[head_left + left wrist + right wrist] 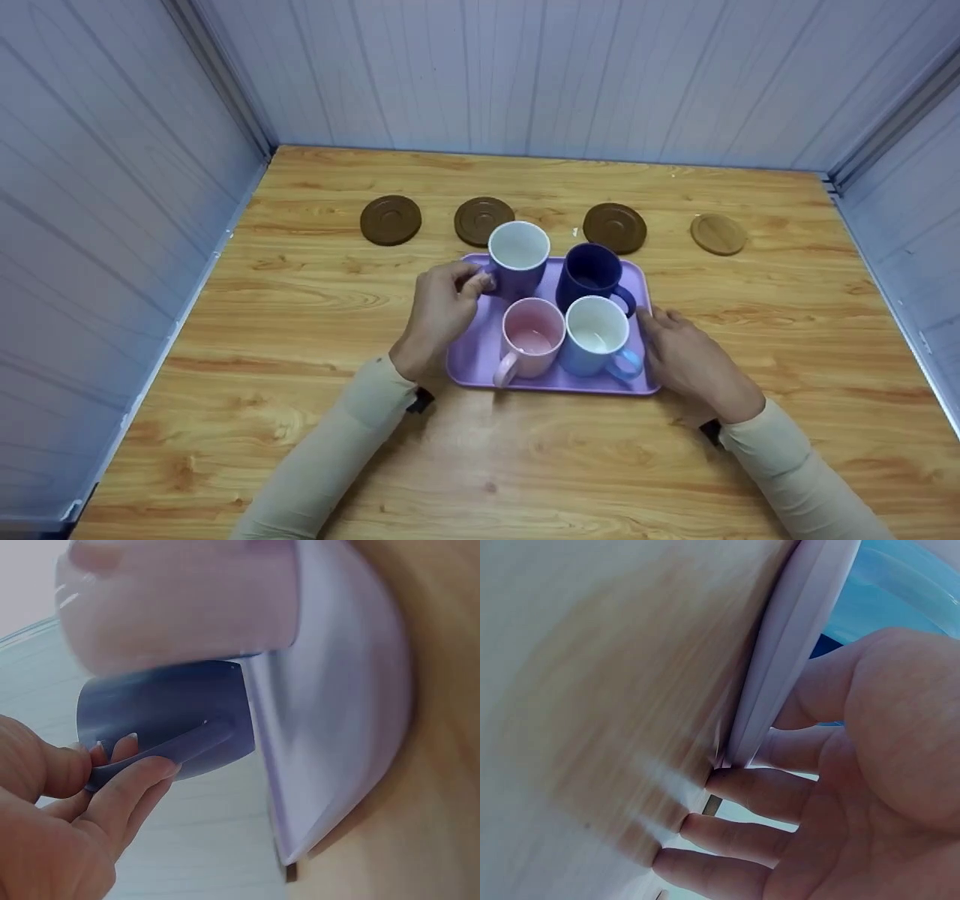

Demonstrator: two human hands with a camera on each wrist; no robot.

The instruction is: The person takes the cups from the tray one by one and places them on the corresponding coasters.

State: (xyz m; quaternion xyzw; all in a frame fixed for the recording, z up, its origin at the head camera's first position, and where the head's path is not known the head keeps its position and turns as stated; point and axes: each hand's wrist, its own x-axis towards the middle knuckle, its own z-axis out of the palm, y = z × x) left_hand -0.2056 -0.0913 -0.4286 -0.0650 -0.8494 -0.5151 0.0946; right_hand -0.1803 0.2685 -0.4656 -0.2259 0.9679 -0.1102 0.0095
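My left hand (442, 311) grips the handle of a purple mug (519, 279) with a white inside, fingers curled through it in the left wrist view. That mug is upright at the back left of a lilac tray (472, 352); whether its base touches the tray I cannot tell. Beside it on the tray stand a dark blue mug (589, 274), a pink mug (531, 337) and a light blue mug (596, 337). At the tray's right rim (780, 667) is my right hand (694, 364), its thumb over the rim and its fairly straight fingers (757, 795) reaching the tabletop.
Behind the tray lie three dark brown round coasters: a left one (391, 220), a middle one (484, 220) and a right one (615, 227). A smaller, lighter wooden disc (718, 234) lies farther right. Pale panel walls (495, 82) enclose the wooden table (315, 330) at back and sides.
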